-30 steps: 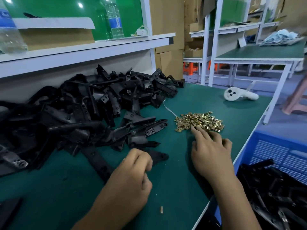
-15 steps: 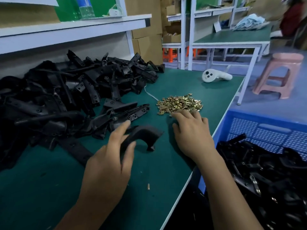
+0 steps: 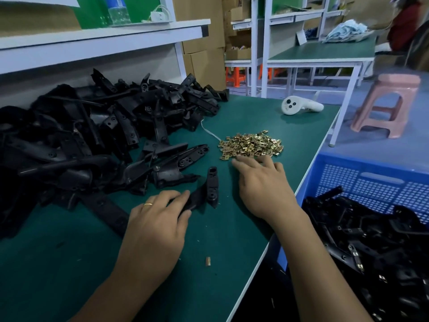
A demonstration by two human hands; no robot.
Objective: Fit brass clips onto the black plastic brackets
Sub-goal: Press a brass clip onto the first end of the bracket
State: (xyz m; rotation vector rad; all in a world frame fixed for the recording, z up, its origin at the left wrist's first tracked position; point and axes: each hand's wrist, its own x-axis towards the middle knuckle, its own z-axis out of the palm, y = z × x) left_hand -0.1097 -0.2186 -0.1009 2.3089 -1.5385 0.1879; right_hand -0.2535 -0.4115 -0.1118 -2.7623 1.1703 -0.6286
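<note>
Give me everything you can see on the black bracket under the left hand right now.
The black bracket is a dark, matte, plastic-looking piece with a long curved arm ending in a flat, rounded tab with small holes. It lies on the green table, tab end pointing away from the person, just clear of the large bracket pile. The left hand grips its near end, thumb and fingers curled round it. No brass clip shows on it.

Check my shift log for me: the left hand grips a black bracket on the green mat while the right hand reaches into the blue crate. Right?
Not quite. The right hand is not in the blue crate; the head view shows its fingers at the near edge of the brass clip pile. The left hand does grip a black bracket on the green mat.
</note>
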